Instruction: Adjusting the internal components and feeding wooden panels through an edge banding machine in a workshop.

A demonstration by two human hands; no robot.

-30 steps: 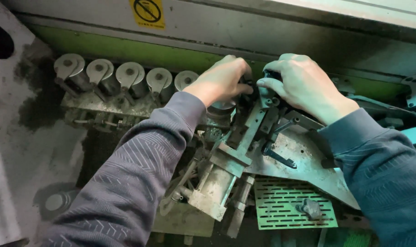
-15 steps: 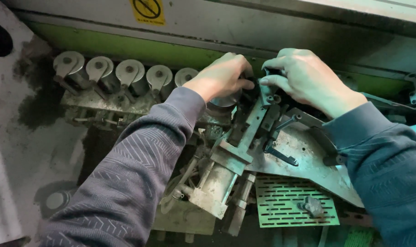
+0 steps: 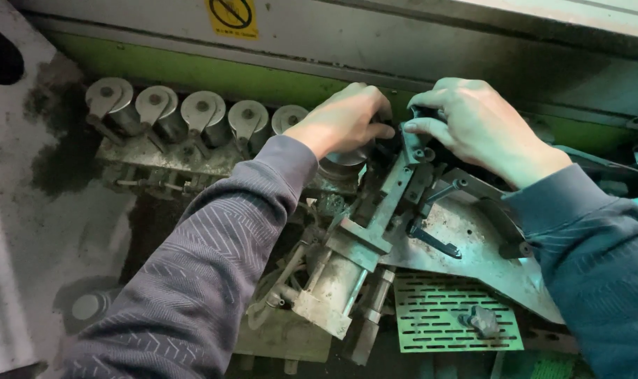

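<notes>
Both hands met over the top end of a slanted grey metal bracket assembly [image 3: 385, 203] inside a grimy machine with a green-painted back strip [image 3: 192, 70]. The left hand [image 3: 343, 119] came in palm down from a grey patterned sleeve [image 3: 199, 274], its fingers curled together over a round grey metal roller [image 3: 343, 163] and a dark part at the bracket's top; what exactly they gripped was hidden beneath them. The right hand [image 3: 484, 126], reaching from a dark blue sleeve [image 3: 599, 245], bent at the wrist, with its thumb and forefinger pinched on a small dark piece [image 3: 418, 119] at the bracket's upper end. A row of round silver-capped rollers [image 3: 199, 116] ran just left of the left hand. Below the bracket lay a green slotted metal grille [image 3: 438, 309].
</notes>
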